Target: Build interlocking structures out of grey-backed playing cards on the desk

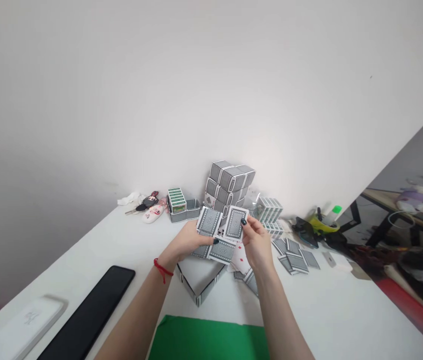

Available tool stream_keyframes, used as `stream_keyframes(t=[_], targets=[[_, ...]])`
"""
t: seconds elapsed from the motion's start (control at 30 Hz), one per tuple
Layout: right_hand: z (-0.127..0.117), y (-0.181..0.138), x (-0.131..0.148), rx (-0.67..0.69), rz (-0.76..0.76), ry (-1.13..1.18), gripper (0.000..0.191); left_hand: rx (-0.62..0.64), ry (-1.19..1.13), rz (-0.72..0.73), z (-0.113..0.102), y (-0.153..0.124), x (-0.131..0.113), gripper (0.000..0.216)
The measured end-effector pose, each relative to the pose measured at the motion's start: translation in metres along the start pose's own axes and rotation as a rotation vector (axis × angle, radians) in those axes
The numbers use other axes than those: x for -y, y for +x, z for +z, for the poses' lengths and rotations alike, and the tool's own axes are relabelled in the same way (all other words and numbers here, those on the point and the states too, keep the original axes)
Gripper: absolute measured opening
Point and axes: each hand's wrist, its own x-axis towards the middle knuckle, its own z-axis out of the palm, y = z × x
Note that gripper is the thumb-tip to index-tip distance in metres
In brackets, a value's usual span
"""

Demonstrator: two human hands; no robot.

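My left hand (pixel 186 241), with a red string bracelet at the wrist, is closed on a grey-backed folded card piece (pixel 209 221). Its thumb lies along the lower edge, over another grey-backed card (pixel 222 251). Between the thumb and fingers of my right hand (pixel 259 244) is a single playing card (pixel 235 224), its patterned back towards me. Below the hands sits an open frame (pixel 198 296) built from folded cards. Loose face-up cards with red diamonds (pixel 240 257) lie partly behind my right wrist.
Stacked card blocks (pixel 230 180) rise against the wall. Boxed green-edged packs (pixel 176 199) stand left, more packs (pixel 270 210) right. Scattered cards (pixel 296 257), a dark slab (pixel 91 310), a white case (pixel 24 325), key charms (pixel 153 212) and green cloth (pixel 207 340) surround the work.
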Motion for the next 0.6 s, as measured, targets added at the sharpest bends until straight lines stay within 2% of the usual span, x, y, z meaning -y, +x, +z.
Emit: stream_keyframes(t=[0.43, 0.6], targets=[[0.0042, -0.0061, -0.0035, 0.039, -0.058, -0.267, 0.035, -0.042, 0.002, -0.017, -0.0027, 0.0011, 0.0043, 0.034], [0.0064, -0.0077, -0.0055, 0.054, -0.084, -0.322, 0.034, -0.018, -0.005, -0.022, -0.0013, -0.0001, 0.0035, 0.035]])
